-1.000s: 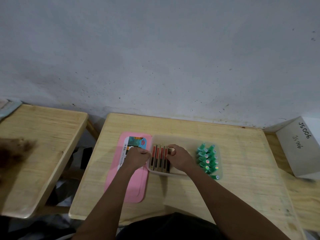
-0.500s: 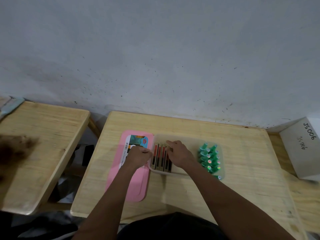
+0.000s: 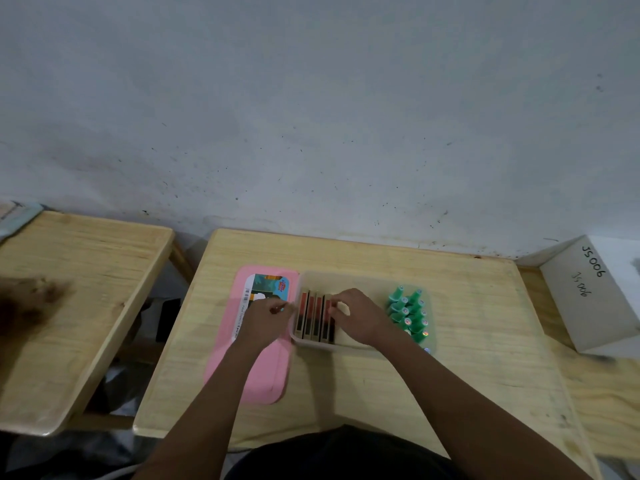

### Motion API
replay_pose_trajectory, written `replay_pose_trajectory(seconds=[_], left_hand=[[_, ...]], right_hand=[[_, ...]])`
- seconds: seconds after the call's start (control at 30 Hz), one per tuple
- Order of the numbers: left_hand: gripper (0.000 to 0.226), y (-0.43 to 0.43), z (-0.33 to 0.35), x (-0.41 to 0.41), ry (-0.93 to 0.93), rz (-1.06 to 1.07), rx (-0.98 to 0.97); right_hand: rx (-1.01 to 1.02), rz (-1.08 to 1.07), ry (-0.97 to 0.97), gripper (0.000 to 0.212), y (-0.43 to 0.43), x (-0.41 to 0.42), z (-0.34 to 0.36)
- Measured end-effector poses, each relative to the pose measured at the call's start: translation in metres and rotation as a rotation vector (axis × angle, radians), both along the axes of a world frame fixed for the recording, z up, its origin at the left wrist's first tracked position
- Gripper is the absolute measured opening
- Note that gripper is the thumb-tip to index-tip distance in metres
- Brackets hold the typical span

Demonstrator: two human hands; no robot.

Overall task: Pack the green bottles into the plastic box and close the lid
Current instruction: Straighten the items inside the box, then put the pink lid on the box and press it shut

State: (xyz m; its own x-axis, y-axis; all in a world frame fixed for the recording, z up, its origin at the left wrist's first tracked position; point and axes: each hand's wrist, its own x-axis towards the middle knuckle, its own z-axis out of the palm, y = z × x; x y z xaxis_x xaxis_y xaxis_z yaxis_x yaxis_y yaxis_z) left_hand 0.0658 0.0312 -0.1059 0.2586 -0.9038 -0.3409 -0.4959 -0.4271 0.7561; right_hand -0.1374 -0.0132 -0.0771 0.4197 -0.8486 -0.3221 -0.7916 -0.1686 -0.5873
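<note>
While right fingers (image 3: 337, 308) touch cartons, green bottles (image 3: 408, 315) (clustered) stand beside.

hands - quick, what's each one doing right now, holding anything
Left hand: fingers curled at the plastic box's left wall; whether it grips anything cannot be told.
Right hand: inside the box, fingers on the red-and-black flat packs; no clear grasp.

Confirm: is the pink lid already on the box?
No. The pink lid lies flat on the table, left of the open plastic box.
</note>
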Motion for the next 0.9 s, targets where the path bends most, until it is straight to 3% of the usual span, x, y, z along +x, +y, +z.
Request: replay_pose_trajectory(seconds=[0.1, 0.17, 0.23, 0.33, 0.47, 0.57, 0.67, 0.8, 0.9], left_hand=[[0.044, 0.019, -0.011, 0.011, -0.166, 0.197, -0.049], [0.059, 0.033, -0.022, 0.021, -0.358, 0.265, 0.066], [0.063, 0.047, -0.027, 0.025, -0.423, 0.291, 0.227], [0.055, 0.061, -0.027, 0.024, -0.395, 0.295, 0.258], [0.061, 0.063, -0.025, 0.023, -0.334, 0.321, 0.243], [0.066, 0.06, -0.02, 0.026, -0.269, 0.404, 0.259], [0.057, 0.059, -0.016, 0.036, -0.179, 0.529, 0.301], [0.038, 0.056, -0.007, 0.044, 0.022, 0.565, 0.135], [0.03, 0.047, 0.017, 0.038, 0.002, 0.543, 0.011]], right_hand=[[0.086, 0.046, -0.029, 0.032, 0.015, -0.015, 0.0], [0.174, 0.087, -0.066, 0.033, 0.022, -0.024, -0.004], [0.202, 0.122, -0.059, 0.031, 0.031, -0.028, -0.005], [0.151, 0.126, -0.071, 0.026, 0.039, -0.03, -0.01], [0.104, 0.088, -0.063, 0.025, 0.042, -0.028, -0.013], [0.095, 0.047, -0.047, 0.021, 0.046, -0.025, -0.011], [0.088, 0.008, -0.03, 0.021, 0.051, -0.025, -0.011], [0.084, -0.005, -0.027, 0.023, 0.054, -0.025, -0.01], [0.103, 0.0, -0.049, 0.023, 0.054, -0.025, -0.008]])
